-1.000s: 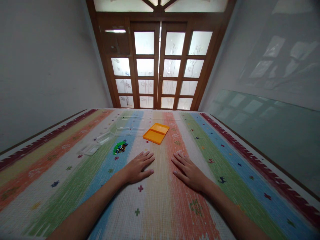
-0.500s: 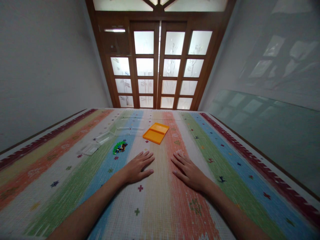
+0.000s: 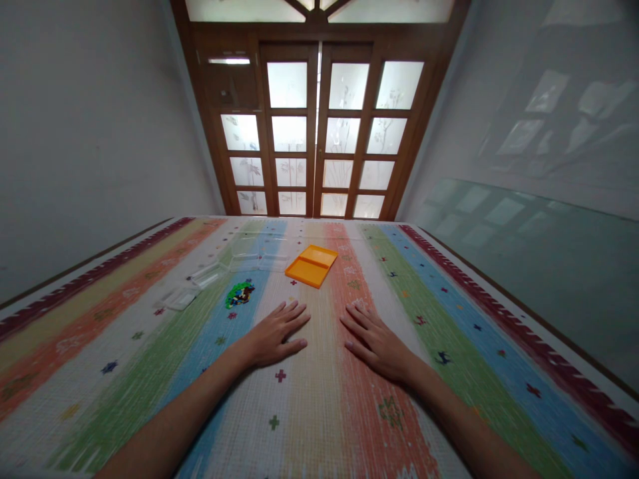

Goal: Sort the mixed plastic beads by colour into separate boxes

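My left hand lies palm down on the striped tablecloth, fingers stretched out and holding nothing. Opposite it, my right hand rests flat in the same way, its fingers a little apart. Beyond both hands sits an open orange tray with a divider across it. A small pile of green and multicoloured pieces, too small to name one by one, lies ahead and to the left of my left hand, apart from it.
Several clear plastic containers stand left of the pile and behind it, hard to make out against the cloth. Past the table's far edge is a wooden door with frosted panes. Pale walls flank the table.
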